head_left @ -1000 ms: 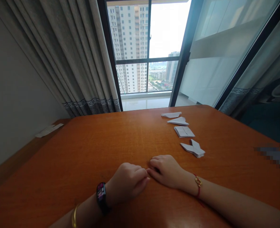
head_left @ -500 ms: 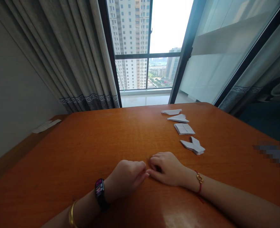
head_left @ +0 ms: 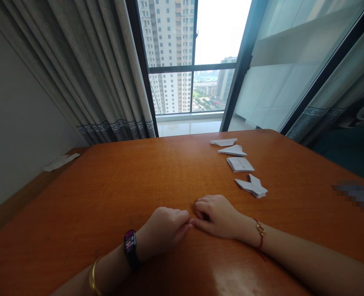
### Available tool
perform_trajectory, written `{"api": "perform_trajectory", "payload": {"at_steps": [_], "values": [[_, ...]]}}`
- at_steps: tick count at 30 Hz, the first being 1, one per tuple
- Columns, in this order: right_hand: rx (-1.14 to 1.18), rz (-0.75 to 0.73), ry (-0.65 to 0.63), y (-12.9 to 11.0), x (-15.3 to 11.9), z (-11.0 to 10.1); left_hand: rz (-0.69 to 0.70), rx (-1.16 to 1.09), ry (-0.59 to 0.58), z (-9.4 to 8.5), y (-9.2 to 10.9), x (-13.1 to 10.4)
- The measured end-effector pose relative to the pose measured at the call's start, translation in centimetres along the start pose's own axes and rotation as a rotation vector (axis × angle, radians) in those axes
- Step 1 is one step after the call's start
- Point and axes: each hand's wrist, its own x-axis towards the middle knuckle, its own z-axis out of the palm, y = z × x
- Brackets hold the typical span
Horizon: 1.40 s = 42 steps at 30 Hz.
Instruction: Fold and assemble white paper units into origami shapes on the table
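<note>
My left hand point(head_left: 167, 228) rests on the wooden table point(head_left: 117, 176), fingers curled into a loose fist, a black smart band point(head_left: 130, 246) and a gold bangle point(head_left: 93, 276) on that arm. Against its fingertips lies the thumb tip of my right hand point(head_left: 215, 216). The right fingers are bent inward on the tabletop, with a dark hollow beneath them and nothing visible inside. Just beyond the right hand is a folded paper piece shaped like a V point(head_left: 253, 186). Farther back lie a folded paper square point(head_left: 240, 164), a pointed folded paper point(head_left: 233, 150) and a narrow folded paper point(head_left: 223, 142).
A pale strip of paper point(head_left: 61, 162) lies on a ledge at the left by the wall. Grey curtains point(head_left: 107, 74) and a window point(head_left: 194, 69) stand behind the table's far edge. A blurred patch point(head_left: 357, 196) covers something at the right edge.
The view has tilted down very slightly, so the far things sit a little differently in the picture. Both hands and the folded papers keep their places on the table.
</note>
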Motion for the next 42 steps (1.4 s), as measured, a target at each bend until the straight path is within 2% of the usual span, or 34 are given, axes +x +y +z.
{"api": "perform_trajectory", "payload": {"at_steps": [25, 42], "values": [[0.013, -0.018, 0.015, -0.31, -0.03, 0.30, -0.003, -0.072, 0.042, -0.25, 0.24, 0.14], [-0.003, -0.028, -0.016, -0.35, -0.03, 0.19, -0.012, -0.063, 0.020, -0.32, 0.25, 0.15]]}}
